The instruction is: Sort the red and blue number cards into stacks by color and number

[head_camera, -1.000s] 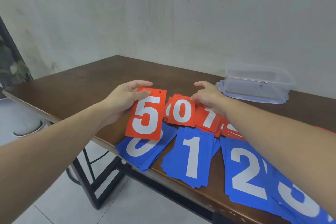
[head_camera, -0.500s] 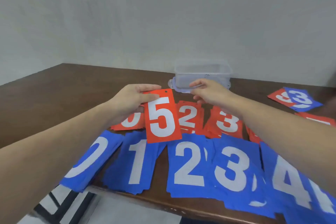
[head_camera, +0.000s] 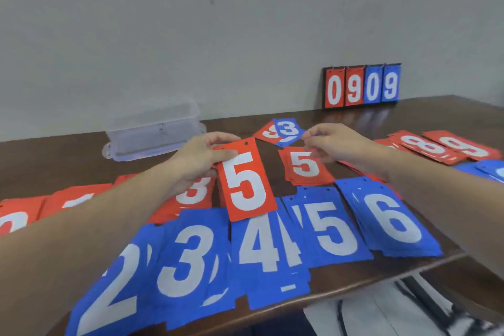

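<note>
Two red 5s in play: a loose red 5 card [head_camera: 246,181] in the left hand [head_camera: 197,161], and the red 5 stack [head_camera: 305,165] on the surface [head_camera: 450,114] just to its right.

Risks from here:
- Card is pinched only at its top left corner, thumb on the face, fingers behind. It hangs tilted with most of it unsupported, so a quick swing could make it pivot or slip out.
- If it slips it lands on the blue 4 stack [head_camera: 261,243] or red 3 stack [head_camera: 191,191] directly under it. Wrong pile, needs a re-pick.
- Right hand [head_camera: 339,144] sits over the top right of the red 5 stack, fingers curled; thumb and forefinger look pinched together, on what I can't tell. It may also be touching the stack. If it stays there it partly blocks the drop spot and could skew the stack when the card comes in.
- Stacks are fanned and overlapping: blue 4 runs into blue 5 [head_camera: 331,226]. A sloppy drop or sleeve brush would mix them.
- Blue row overhangs the near edge of the surface; blue 2 [head_camera: 114,292] and blue 3 [head_camera: 191,259] could get knocked off by a forearm.

Position: card is held above the surface, clear of the red 5 stack, between both hands. Target stack is near, right of the card. Short move right and down should do it.
</note>
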A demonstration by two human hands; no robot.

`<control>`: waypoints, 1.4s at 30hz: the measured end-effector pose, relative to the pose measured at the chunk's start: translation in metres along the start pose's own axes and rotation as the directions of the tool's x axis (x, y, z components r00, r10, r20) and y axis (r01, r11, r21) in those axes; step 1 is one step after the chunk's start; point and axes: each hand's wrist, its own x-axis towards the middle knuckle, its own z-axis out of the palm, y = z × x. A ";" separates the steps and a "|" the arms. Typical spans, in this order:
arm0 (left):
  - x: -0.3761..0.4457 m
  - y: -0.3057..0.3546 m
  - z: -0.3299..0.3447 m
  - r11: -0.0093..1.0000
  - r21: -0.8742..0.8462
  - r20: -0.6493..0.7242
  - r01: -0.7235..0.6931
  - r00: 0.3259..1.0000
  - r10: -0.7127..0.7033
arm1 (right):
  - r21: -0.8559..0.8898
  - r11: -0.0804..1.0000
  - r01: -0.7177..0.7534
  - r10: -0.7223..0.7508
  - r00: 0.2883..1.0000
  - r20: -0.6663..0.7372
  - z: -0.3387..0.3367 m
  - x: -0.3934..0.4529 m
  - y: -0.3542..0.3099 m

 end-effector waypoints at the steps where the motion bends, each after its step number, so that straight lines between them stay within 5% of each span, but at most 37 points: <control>1: 0.005 0.002 0.012 1.000 -0.002 0.009 0.002 1.000 -0.002 | 0.002 1.000 -0.007 0.007 1.000 -0.013 -0.010 -0.003 0.008; 7: 0.033 0.007 0.067 0.999 0.034 0.093 0.012 0.996 -0.015 | -0.018 0.997 -0.072 0.071 0.996 -0.061 -0.057 -0.020 0.043; 18: 0.103 0.015 0.110 0.997 0.076 0.046 -0.006 0.999 0.002 | -0.014 0.997 -0.073 0.072 0.995 -0.073 -0.081 0.003 0.066; 24: 0.144 -0.003 0.121 0.963 0.266 0.061 -0.041 0.998 0.026 | -0.037 0.997 -0.066 0.064 0.995 -0.073 -0.080 0.044 0.070; 33: 0.200 -0.036 0.081 0.739 0.656 -0.024 -0.156 0.974 0.227 | -0.230 0.970 0.083 -0.103 0.992 -0.074 -0.051 0.121 0.069; 42: 0.227 -0.055 0.055 0.516 0.827 0.158 -0.224 0.973 0.169 | -0.555 0.785 0.275 -0.242 0.961 0.134 -0.005 0.202 0.066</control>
